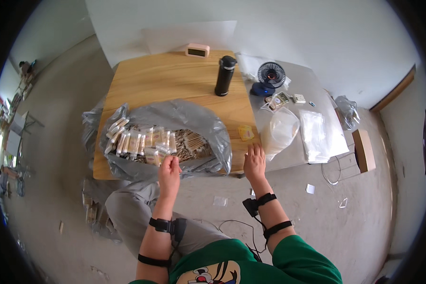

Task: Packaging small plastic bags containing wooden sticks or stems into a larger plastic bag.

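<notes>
A large grey plastic bag (184, 111) lies spread on the wooden table, its mouth wide. Inside, small clear packets (136, 142) are heaped on the left, and loose wooden-stick cotton swabs (194, 142) fill the right. My left hand (169, 171) is at the bag's near edge beside the packets, fingers curled together; whatever they may hold is hidden. At the table's front right edge, my right hand (254, 163) has its fingers stretched out, nothing visible in them. Just beyond its fingertips are small yellow cards (245, 133). A clear plastic bag (280, 130) stands to its right.
On the wooden table (142, 80) are a black bottle (226, 75) and a pink clock (197, 50). The grey side table holds a small fan (271, 75) and a stack of clear bags (315, 135). A cardboard box (363, 150), cables and scraps are on the floor.
</notes>
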